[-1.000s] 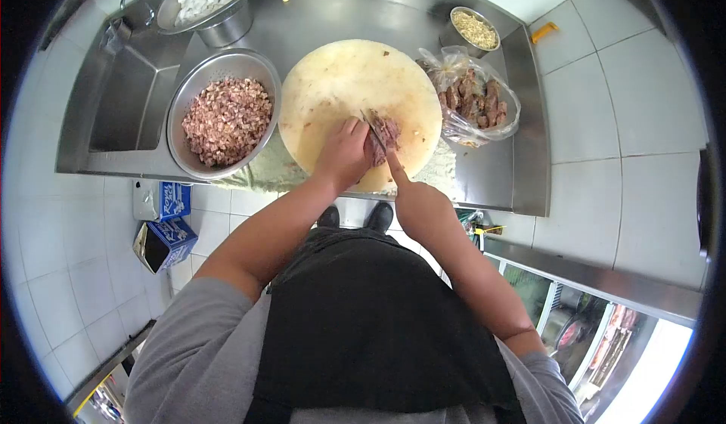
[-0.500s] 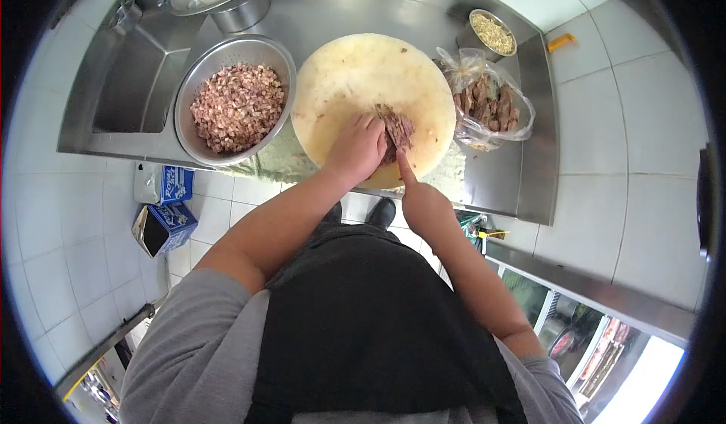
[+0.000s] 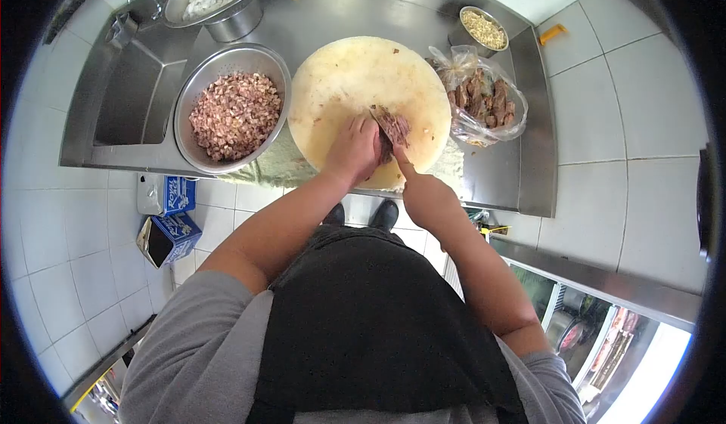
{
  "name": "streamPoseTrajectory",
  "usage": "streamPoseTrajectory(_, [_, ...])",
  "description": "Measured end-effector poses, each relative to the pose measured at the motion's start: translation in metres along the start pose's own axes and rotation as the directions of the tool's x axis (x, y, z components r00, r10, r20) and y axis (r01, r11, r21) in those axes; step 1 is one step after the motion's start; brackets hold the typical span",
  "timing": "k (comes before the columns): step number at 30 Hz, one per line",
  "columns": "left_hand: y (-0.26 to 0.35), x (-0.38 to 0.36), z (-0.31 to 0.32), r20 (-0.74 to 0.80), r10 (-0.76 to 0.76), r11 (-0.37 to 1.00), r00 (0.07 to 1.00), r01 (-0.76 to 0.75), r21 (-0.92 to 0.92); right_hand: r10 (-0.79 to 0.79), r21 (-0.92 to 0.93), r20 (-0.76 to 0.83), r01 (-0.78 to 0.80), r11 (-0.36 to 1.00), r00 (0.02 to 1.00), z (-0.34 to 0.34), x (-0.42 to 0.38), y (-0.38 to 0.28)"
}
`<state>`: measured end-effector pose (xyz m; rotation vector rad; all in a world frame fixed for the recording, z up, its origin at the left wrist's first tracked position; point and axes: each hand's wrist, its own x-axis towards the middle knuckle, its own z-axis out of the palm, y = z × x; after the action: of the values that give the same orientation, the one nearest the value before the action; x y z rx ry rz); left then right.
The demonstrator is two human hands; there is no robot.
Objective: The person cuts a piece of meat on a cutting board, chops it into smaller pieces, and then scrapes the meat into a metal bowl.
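Well, I'm seeing over the feed that the left hand (image 3: 355, 152) is bunching its fingers over the dark meat (image 3: 397, 126), gripping it against the near half of the round board (image 3: 340, 72). The right hand (image 3: 429, 199) is closing around the knife (image 3: 383, 124), index finger reaching along toward the blade (the palm is hiding the handle from me). I'm judging the meat to be light, fibrous, fairly soft, perhaps greasy, and prone to crumbling at its right edge, so I'm favouring a hold on its left side, fingertips curling away from the blade.
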<state>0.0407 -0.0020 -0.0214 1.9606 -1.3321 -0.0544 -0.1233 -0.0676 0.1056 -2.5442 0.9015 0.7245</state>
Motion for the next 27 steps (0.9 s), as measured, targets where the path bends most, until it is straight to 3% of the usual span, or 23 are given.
streamPoseTrajectory(3, [0.006,-0.003,-0.009,-0.042,0.056,0.998,0.998,-0.055,0.043,-0.034,-0.010,0.003,0.034,0.999,0.999,-0.023,-0.029,-0.007])
streamPoseTrajectory(6, [0.004,-0.003,-0.007,0.007,0.004,1.000,1.000,-0.004,-0.002,-0.005,0.042,0.090,0.001,0.999,0.996,-0.010,-0.028,-0.006])
streamPoseTrajectory(8, [0.008,-0.004,-0.008,0.011,-0.014,1.000,1.000,0.014,-0.012,-0.019,0.093,-0.013,0.020,0.995,1.000,0.024,0.004,0.003])
streamPoseTrajectory(13, [0.013,-0.002,-0.015,-0.016,-0.037,0.999,0.999,0.037,0.009,-0.021,0.052,-0.025,0.023,0.998,0.999,0.011,0.003,0.001])
streamPoseTrajectory(17, [0.015,-0.010,-0.024,0.037,-0.022,1.000,0.999,0.022,0.012,-0.082,-0.001,0.011,0.082,0.997,0.997,-0.020,-0.041,-0.009])
streamPoseTrajectory(21, [0.010,-0.011,-0.014,-0.019,-0.033,0.999,0.999,0.034,0.025,-0.052,0.009,0.017,0.052,0.999,0.999,0.005,-0.025,-0.004])
streamPoseTrajectory(23, [0.009,-0.011,-0.013,-0.007,-0.042,0.999,0.999,0.042,0.025,-0.059,0.056,-0.077,0.064,0.996,0.995,0.033,0.006,-0.002])
streamPoseTrajectory(27, [0.006,-0.011,-0.016,0.031,-0.072,0.995,0.997,0.074,-0.061,-0.066,0.006,-0.041,0.066,0.998,0.997,0.013,0.005,-0.002])
